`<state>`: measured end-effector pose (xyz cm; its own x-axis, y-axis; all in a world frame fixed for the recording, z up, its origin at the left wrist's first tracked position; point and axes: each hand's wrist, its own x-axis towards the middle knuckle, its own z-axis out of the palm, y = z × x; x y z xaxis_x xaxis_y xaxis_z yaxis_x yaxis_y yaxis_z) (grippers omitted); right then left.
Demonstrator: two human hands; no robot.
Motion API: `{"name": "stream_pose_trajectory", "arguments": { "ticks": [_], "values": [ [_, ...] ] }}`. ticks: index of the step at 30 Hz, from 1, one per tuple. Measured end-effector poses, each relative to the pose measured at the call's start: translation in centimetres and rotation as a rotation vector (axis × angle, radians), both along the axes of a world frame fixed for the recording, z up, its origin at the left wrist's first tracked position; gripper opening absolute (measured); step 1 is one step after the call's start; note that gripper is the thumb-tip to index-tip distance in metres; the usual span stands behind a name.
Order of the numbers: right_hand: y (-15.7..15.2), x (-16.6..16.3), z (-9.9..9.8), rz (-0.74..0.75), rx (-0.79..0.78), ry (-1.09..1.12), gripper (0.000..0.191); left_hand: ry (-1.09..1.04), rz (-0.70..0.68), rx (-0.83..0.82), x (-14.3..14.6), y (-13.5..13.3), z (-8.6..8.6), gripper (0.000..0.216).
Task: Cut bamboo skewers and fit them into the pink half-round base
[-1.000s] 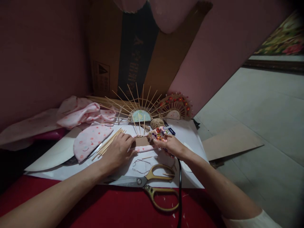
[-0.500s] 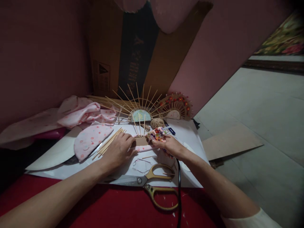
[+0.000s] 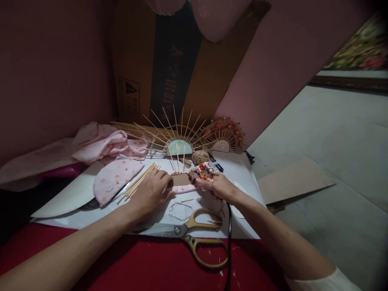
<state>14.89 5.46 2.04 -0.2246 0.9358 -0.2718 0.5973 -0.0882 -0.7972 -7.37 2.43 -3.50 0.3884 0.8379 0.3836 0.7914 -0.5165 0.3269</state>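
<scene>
My left hand [image 3: 150,192] lies with fingers curled over the left end of a small cardboard half-disc [image 3: 181,180] wrapped in pink fabric, with thin sticks standing out of its top. My right hand [image 3: 218,186] grips a colourful patterned tool [image 3: 203,171], a black cord [image 3: 228,238] trailing from it toward me, its tip at the half-disc's right end. A loose bundle of wooden sticks [image 3: 138,182] lies just left of my left hand.
Gold-handled scissors [image 3: 194,234] lie in front of my hands on white paper [image 3: 69,198] over a red surface [image 3: 151,266]. A pink fabric half-disc [image 3: 113,178], crumpled pink cloth [image 3: 103,143], two finished stick fans [image 3: 178,139], a twine ball [image 3: 200,157] and cardboard sheets [image 3: 169,60] stand behind.
My right hand and the patterned tool shifted slightly down and left toward the half-disc's right end. My left hand has stayed in place.
</scene>
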Motion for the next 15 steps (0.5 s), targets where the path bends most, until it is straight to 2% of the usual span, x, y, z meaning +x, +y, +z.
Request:
{"name": "stream_pose_trajectory", "arguments": {
  "ticks": [11,15],
  "values": [
    [0.23,-0.53,-0.14,0.029,0.029,0.01,0.025,0.009,0.002,-0.003,0.01,-0.06,0.11,0.014],
    [0.21,-0.37,-0.09,0.014,-0.003,-0.026,0.026,0.009,-0.002,-0.016,0.0,-0.07,0.09,0.015]
  ]
}}
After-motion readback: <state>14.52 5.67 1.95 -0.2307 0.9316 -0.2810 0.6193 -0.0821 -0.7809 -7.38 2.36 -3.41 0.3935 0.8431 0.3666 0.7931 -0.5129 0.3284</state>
